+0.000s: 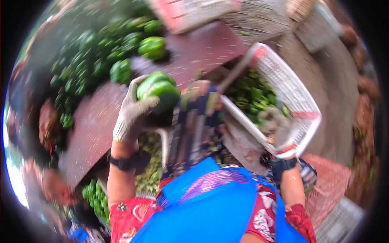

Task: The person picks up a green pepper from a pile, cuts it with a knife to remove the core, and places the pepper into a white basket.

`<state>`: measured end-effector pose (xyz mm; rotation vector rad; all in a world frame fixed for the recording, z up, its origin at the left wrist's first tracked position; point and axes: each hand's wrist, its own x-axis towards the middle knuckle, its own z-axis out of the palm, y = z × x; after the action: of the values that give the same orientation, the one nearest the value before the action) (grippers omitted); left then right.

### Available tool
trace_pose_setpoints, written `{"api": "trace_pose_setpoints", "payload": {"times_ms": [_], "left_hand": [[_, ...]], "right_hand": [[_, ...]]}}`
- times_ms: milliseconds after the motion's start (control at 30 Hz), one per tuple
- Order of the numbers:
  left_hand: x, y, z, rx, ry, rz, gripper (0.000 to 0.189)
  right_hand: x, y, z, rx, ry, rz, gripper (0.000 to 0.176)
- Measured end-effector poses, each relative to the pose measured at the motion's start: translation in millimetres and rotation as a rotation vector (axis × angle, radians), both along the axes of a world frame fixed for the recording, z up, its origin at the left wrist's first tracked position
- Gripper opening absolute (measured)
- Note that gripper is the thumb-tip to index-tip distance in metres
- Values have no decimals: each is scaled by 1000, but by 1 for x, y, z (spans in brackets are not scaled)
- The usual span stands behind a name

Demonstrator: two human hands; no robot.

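Head view: a green pepper (160, 89) is gripped in the gloved left hand (131, 111), above the reddish tabletop (202, 52) and near a pile of peppers (93, 56). The right hand (275, 129) is closed on the rim of the white basket (291, 81), which is part filled with peppers. The pepper is judged light, firm, glossy-slick and bruisable; best cupped round its broad body.

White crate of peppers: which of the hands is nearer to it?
Right. The right hand holds the white crate by its near rim. The left hand is apart from it, off to its left, its grip closed on a green pepper above the reddish table.
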<state>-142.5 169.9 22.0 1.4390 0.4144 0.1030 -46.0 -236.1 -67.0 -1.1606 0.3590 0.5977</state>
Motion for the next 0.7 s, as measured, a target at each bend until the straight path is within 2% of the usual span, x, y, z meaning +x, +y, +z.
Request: {"api": "trace_pose_setpoints", "payload": {"times_ms": [33,100,200,233,300,333,400,467,567,600,700], "left_hand": [[19,-29,1,6,-29,-123,74],[54,-90,7,61,3,-353,82],[94,-170,-11,345,-2,-651,85],[104,-190,-16,378,-40,-667,84],[118,-214,-21,318,-14,-653,79],[123,-220,-34,554,-102,-634,72],[130,-228,-41,407,-22,-689,73],[135,-228,-56,333,17,-711,75],[135,-234,-62,254,153,-675,76],[136,-234,-66,317,152,-682,75],[135,-227,-80,-400,219,-635,72]], "right_hand": [[-1,5,3,128,-4,88,38],[-5,19,11,215,5,78,46],[-7,22,32,485,161,-16,55],[-2,16,25,504,151,-63,52],[7,-12,7,373,17,-130,47],[10,-24,0,283,-57,-142,44],[17,-39,-8,196,-154,-140,43],[23,-41,12,56,-209,-104,46],[15,-31,26,-283,-293,-59,53],[20,-24,14,-467,-596,-31,57],[19,-35,13,-281,-416,73,58]]}}
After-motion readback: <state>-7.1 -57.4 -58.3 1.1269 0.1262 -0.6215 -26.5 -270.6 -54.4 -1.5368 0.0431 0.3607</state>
